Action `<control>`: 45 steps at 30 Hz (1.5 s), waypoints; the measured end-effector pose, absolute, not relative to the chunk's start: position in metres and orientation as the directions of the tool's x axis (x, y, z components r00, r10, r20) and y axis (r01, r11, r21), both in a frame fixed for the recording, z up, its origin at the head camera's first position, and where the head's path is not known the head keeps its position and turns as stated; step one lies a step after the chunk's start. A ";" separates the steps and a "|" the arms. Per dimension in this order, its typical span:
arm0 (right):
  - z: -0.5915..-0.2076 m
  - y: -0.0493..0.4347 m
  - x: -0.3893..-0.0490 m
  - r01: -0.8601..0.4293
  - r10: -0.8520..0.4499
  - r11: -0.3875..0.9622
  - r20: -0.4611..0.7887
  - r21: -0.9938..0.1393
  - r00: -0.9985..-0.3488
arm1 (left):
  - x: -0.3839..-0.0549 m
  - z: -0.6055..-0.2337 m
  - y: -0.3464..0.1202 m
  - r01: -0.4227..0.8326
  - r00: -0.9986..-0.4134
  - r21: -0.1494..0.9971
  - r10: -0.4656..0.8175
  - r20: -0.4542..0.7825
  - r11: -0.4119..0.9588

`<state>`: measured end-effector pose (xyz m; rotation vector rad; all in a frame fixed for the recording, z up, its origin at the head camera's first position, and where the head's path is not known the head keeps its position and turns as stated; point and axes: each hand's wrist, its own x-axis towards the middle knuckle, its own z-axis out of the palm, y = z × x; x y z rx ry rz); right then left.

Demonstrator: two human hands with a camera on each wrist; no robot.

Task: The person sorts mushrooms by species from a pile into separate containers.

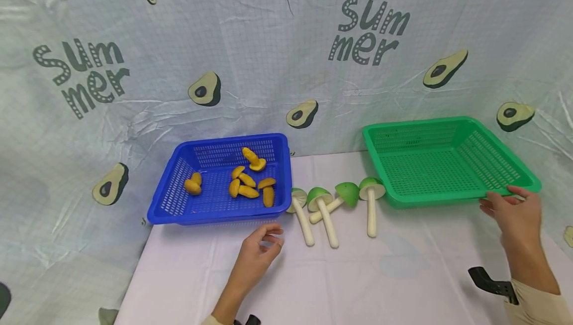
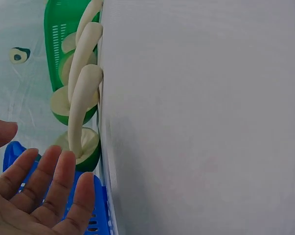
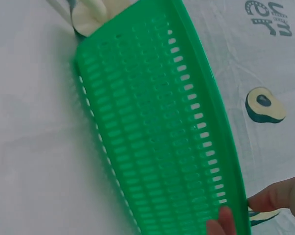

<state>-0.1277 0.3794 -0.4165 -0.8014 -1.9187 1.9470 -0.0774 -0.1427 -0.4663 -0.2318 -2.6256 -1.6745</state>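
My right hand pinches the near rim of a green plastic basket close to its right corner. In the right wrist view the thumb lies on one side of the rim and fingertips show on the basket's slotted wall. Just in front of a blue basket, my left hand hovers with loosely bent fingers and holds nothing. Several green-capped mushrooms with long pale stems lie on the table between the baskets. Inside the blue basket are several small yellow mushrooms.
A white cloth covers the table. Behind the baskets hangs a pale curtain printed with avocados and lettering. The left end of the green basket stands close to the rightmost green-capped mushroom. Black straps sit at my wrists.
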 end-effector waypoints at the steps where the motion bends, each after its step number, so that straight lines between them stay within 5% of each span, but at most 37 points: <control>1: -0.418 0.378 -0.127 0.113 0.557 -0.158 -0.184 -0.981 -0.810 | -0.078 -0.467 -0.142 0.140 -0.988 0.893 0.120 0.098 0.427; 4: -0.421 0.373 -0.128 0.012 0.542 -0.315 -0.191 -0.949 -0.818 | -0.082 -0.469 -0.139 0.157 -0.985 0.875 0.137 0.105 0.457; 10: -0.425 0.364 -0.130 -0.010 0.592 -0.358 -0.218 -0.934 -0.776 | -0.091 -0.472 -0.130 0.172 -0.982 0.864 0.151 0.113 0.473; 17: -0.426 0.368 -0.129 -0.033 0.528 -0.450 -0.237 -0.892 -0.815 | -0.100 -0.475 -0.119 0.192 -0.979 0.854 0.156 0.131 0.484; 30: -0.427 0.373 -0.127 -0.044 0.504 -0.476 -0.232 -0.878 -0.832 | -0.121 -0.476 -0.090 0.093 -0.990 0.856 0.141 0.024 0.508; 45: -0.431 0.377 -0.127 -0.055 0.499 -0.475 -0.217 -0.878 -0.839 | -0.133 -0.480 -0.063 0.076 -0.997 0.860 0.045 0.062 0.505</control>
